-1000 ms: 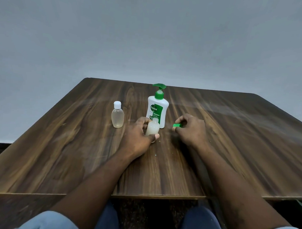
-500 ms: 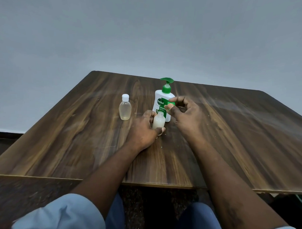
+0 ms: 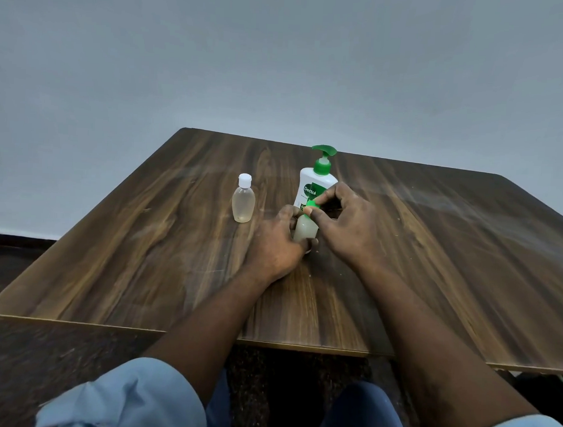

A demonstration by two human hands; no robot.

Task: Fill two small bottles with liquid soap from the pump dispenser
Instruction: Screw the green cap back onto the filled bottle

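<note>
Left hand grips bottle — right hand pinches cap (forearms converging).

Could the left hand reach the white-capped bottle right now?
Probably yes: only bare table lies between the left hand and the white-capped bottle, close by. But it grips the other small bottle, so it must let go first.

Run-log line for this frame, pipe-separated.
left hand grips small bottle on table | right hand pinches green cap at its neck | white-capped bottle closed, apart | pump dispenser behind
</note>
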